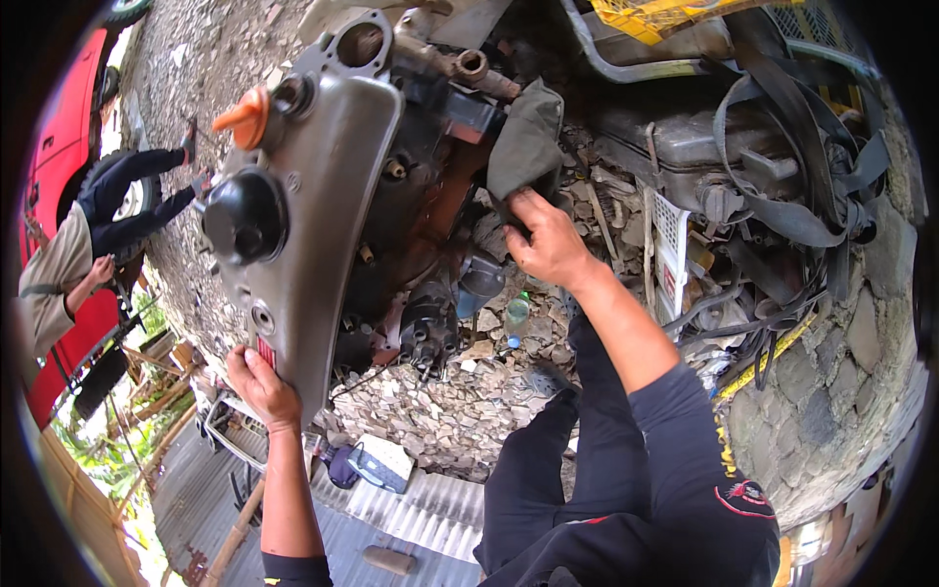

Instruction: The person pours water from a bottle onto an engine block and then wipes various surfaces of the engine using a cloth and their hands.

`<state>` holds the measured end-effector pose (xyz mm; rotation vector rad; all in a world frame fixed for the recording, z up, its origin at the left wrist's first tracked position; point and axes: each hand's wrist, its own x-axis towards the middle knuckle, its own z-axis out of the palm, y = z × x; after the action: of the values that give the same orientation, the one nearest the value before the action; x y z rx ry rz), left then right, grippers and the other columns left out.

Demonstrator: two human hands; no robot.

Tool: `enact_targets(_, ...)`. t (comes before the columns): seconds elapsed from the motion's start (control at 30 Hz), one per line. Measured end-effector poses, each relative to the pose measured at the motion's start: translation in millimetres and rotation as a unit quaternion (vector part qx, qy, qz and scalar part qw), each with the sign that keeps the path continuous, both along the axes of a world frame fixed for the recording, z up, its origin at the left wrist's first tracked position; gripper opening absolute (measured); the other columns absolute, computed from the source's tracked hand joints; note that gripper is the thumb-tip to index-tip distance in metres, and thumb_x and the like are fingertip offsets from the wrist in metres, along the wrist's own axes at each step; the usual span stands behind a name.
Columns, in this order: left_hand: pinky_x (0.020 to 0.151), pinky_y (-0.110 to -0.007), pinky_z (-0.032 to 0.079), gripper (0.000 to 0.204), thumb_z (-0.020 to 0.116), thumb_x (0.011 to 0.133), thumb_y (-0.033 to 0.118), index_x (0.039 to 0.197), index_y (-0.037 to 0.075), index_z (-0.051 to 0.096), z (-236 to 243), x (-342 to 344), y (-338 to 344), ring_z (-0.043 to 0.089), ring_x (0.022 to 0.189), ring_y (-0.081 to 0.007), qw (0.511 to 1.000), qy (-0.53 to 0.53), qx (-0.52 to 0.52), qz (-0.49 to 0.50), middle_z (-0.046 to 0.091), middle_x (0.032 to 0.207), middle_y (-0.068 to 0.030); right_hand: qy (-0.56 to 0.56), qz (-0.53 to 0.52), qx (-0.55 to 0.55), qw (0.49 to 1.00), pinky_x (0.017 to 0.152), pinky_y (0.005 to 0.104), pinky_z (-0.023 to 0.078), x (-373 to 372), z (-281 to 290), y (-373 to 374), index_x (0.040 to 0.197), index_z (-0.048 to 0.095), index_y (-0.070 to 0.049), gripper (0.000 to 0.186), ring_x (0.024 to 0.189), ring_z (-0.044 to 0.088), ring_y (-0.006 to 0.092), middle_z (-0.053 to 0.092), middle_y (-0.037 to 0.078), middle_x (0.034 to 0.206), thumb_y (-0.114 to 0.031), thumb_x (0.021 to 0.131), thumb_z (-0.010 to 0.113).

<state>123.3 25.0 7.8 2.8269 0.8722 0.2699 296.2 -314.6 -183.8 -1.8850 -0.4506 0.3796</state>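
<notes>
The left hand (259, 383) has its grip closed on the bottom edge of the big grey engine cover (328, 215). The right hand (546, 240) pinches a dark green rag (526, 137) hanging beside the engine, above the gravel ground (460, 411).

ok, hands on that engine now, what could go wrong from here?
1. The left hand grips only the lower edge of the grey metal engine cover; on the loose stone rubble the engine could shift onto the fingers.
2. The right hand reaches with a dark green rag between greasy engine parts: a pinch or cut risk.
3. The tangled black straps and hoses nearby could snag the arm.
</notes>
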Motion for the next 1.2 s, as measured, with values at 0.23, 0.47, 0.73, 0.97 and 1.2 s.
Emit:
enact_targets(0.23, 0.079, -0.043, 0.038, 0.025, 0.043, 0.095, 0.021, 0.096, -0.003, 0.053, 3, 12, -9, 0.049, 0.085, -0.0348, 1.000, -0.003, 0.023, -0.012, 0.053, 0.087, -0.0196, -0.117, 0.149, -0.261, 0.947, 0.077, 0.0450, 0.049, 32, -4, 36, 0.124, 0.050, -0.011, 0.045, 0.092, 0.062, 0.0345, 0.063, 0.016, 0.099, -0.007, 0.079, 0.053)
enact_targets(0.47, 0.080, -0.046, 0.039, 0.024, 0.046, 0.093, 0.021, 0.096, -0.001, 0.056, 0, 7, -8, 0.051, 0.087, -0.0381, 0.997, -0.016, 0.075, -0.025, 0.057, 0.090, -0.0204, -0.084, 0.136, -0.324, 0.933, 0.079, 0.0481, 0.049, 29, 1, 52, 0.115, 0.054, -0.010, 0.035, 0.091, 0.063, 0.0368, 0.066, 0.019, 0.091, -0.004, 0.083, 0.044)
enact_targets(0.73, 0.082, -0.045, 0.040, 0.027, 0.045, 0.094, 0.025, 0.101, 0.002, 0.057, 0, 10, -11, 0.055, 0.091, -0.0373, 0.999, -0.013, 0.047, 0.011, 0.061, 0.095, -0.0193, -0.112, 0.143, -0.399, 0.899, 0.079, 0.0459, 0.051, 37, 10, 65, 0.111, 0.060, -0.013, 0.032, 0.096, 0.064, 0.0339, 0.067, 0.016, 0.099, -0.006, 0.085, 0.043)
enact_targets(0.97, 0.084, -0.046, 0.040, 0.028, 0.044, 0.094, 0.030, 0.101, 0.007, 0.059, -8, 5, 0, 0.055, 0.095, -0.0348, 0.997, 0.005, 0.072, 0.024, 0.063, 0.098, -0.0144, -0.070, 0.113, -0.410, 0.902, 0.081, 0.0436, 0.051, 25, 20, 19, 0.120, 0.056, -0.014, 0.041, 0.096, 0.064, 0.0338, 0.065, 0.019, 0.104, -0.003, 0.081, 0.048)
enact_targets(1.2, 0.085, -0.046, 0.039, 0.029, 0.043, 0.095, 0.031, 0.102, 0.009, 0.059, -5, 11, -4, 0.055, 0.097, -0.0339, 0.997, 0.003, 0.072, 0.032, 0.063, 0.101, -0.0129, 0.454, -0.261, 0.277, 0.806, 0.088, 0.0372, 0.052, 11, -26, -43, 0.115, 0.059, -0.007, 0.024, 0.096, 0.064, 0.0219, 0.065, 0.009, 0.107, -0.010, 0.092, 0.052)
